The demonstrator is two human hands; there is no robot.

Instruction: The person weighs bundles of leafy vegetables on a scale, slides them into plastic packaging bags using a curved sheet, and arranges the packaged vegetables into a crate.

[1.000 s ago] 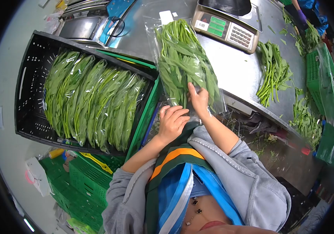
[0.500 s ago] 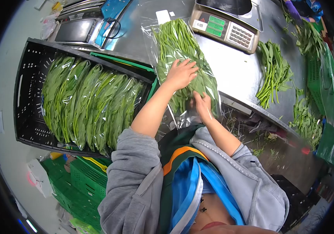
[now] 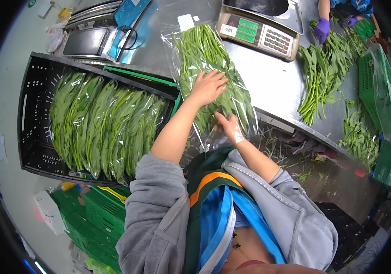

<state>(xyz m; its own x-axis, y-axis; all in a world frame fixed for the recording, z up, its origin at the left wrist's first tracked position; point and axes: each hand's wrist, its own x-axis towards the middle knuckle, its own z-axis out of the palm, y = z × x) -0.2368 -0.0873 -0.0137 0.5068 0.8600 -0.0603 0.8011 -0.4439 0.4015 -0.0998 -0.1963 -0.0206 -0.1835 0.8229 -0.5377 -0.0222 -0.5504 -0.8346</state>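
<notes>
A clear plastic bag [image 3: 245, 109] full of long-stemmed leafy greens [image 3: 202, 48] lies on the metal table, stems pointing away from me. My left hand [image 3: 208, 87] rests flat on top of it, fingers spread over the leaves. At the near end of the bag, my right hand [image 3: 230, 128] has its thumb on top and its fingers curled at the plastic edge, partly hidden. To the left, a black crate [image 3: 33, 109] holds several bagged bunches of greens [image 3: 108, 123] standing in a row.
A digital scale [image 3: 259, 32] stands behind the bag. Loose greens [image 3: 316, 86] lie on the right, where a co-worker's purple-gloved hand [image 3: 322, 30] touches them. A sealing machine [image 3: 90, 41] is at back left. Green crates [image 3: 371, 86] stand at right and lower left [image 3: 104, 208].
My right hand has shifted slightly left along the bag's near end. My left hand stays on the leaves. The co-worker's gloved hand has come in with more greens beside the loose bunch.
</notes>
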